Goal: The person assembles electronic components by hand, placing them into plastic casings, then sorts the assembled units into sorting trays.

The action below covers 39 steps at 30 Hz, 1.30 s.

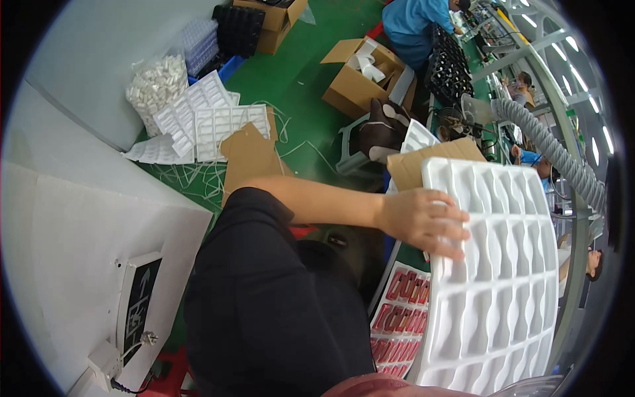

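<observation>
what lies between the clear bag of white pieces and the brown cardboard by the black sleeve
Overlapping white moulded trays lie between the bag and the cardboard, as the head view shows.

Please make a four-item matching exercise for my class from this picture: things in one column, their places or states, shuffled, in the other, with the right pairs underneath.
Things
1. Bare left hand
2. Clear plastic bag
3. Grey corrugated hose
4. Small red oblong items

Places or states
A. In the upper right of the picture
B. Lined up in rows, low in the picture
C. On the left edge of a large white moulded plastic tray
D. Filled with small white pieces

Right pairs: 1-C, 2-D, 3-A, 4-B
</observation>
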Each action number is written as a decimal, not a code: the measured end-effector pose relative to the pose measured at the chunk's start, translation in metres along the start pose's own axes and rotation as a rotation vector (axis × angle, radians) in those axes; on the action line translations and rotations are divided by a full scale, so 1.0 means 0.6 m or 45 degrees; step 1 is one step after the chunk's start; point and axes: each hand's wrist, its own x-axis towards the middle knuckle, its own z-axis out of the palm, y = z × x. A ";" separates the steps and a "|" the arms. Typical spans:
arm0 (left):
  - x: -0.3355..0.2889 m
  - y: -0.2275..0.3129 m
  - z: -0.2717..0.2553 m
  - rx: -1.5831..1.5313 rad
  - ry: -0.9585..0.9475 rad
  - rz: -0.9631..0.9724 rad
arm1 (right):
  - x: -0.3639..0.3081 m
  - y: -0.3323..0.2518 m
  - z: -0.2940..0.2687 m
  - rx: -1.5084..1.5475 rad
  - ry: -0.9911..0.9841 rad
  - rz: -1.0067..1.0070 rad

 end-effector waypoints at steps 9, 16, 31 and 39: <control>-0.202 -0.130 -0.245 0.774 -0.175 -0.407 | 0.048 0.052 0.097 0.073 -0.450 0.144; -0.524 -0.017 -0.585 1.791 -0.817 -1.380 | 0.053 0.104 0.123 -0.033 -0.531 0.205; -0.718 -0.033 -0.439 1.042 -1.816 -2.609 | 0.029 0.095 0.032 -0.134 0.028 0.042; -0.250 -0.193 -0.002 0.256 -0.443 -0.688 | -0.073 0.076 -0.149 0.145 0.580 -0.137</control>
